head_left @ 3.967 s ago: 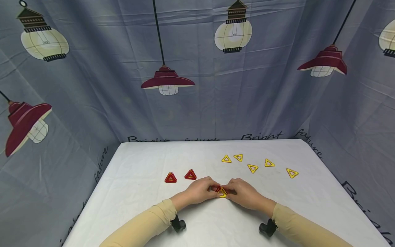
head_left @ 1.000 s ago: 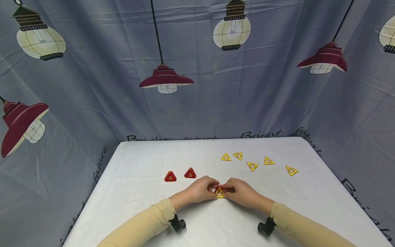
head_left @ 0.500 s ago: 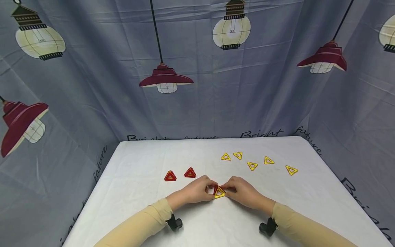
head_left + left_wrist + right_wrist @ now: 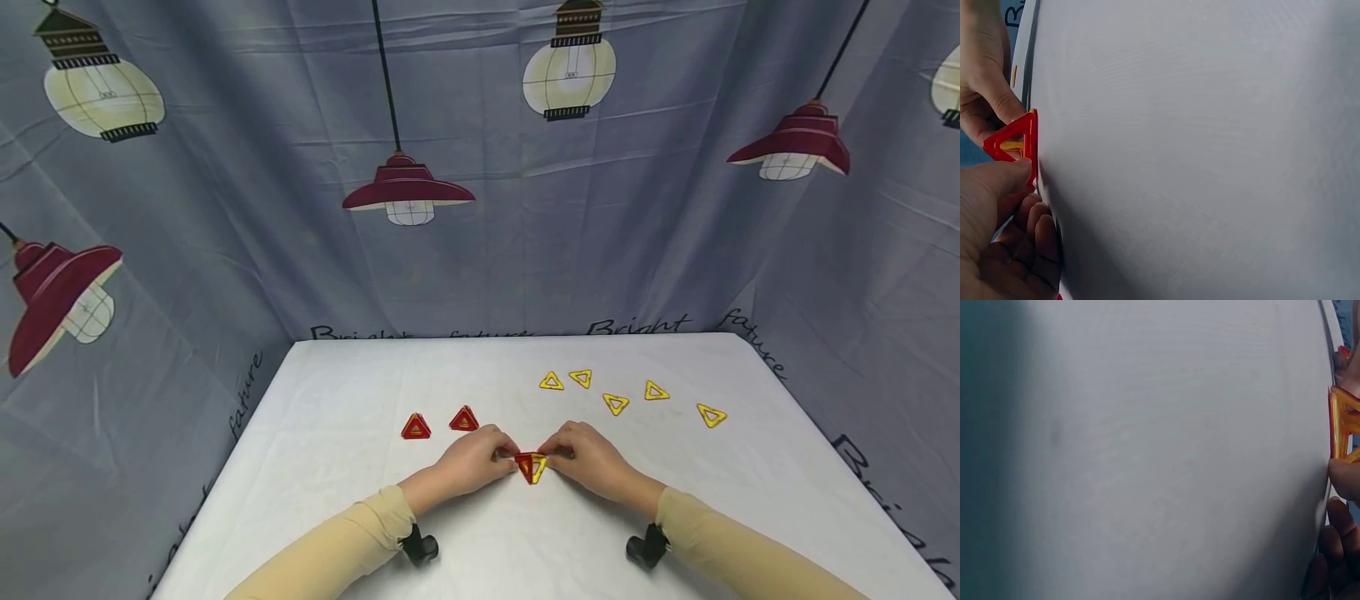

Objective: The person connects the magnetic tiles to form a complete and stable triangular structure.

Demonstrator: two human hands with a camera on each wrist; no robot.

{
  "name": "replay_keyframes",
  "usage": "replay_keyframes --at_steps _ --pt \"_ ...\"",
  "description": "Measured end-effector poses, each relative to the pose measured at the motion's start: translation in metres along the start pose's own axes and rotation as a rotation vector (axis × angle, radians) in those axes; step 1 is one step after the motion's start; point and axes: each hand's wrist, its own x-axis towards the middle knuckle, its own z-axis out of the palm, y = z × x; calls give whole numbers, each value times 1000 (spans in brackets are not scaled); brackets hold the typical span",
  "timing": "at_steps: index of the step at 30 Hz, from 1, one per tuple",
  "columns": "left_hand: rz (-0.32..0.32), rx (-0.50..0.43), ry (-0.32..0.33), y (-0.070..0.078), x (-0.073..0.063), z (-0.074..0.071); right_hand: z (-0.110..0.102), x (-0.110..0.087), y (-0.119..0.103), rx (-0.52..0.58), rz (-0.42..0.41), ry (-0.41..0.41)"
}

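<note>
red-and-yellow triangle piece [image 4: 527, 467] is now turned point-down, lower middle of the frame, so both colours sit side by side, left hand [image 4: 477, 457] pinching the red half, right hand [image 4: 591, 460] the yellow

Free passage beyond the hands [image 4: 471, 457], between two red triangles [image 4: 464, 421] and five yellow triangles [image 4: 552, 387].

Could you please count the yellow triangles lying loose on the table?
5: two triangles at the back, a third in front, a fourth further right, a fifth rightmost; others could be hidden.
</note>
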Motion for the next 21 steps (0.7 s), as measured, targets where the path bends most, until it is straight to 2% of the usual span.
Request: replay_keyframes --at_steps 7,15,21 --pt "-12 0 39 -2 1 4 2 3 -1 4 15 7" --pt "60 54 102 -5 -1 10 4 6 -3 -36 -20 37" --pt "56 -1 112 -3 -4 14 5 10 -6 -76 2 49"
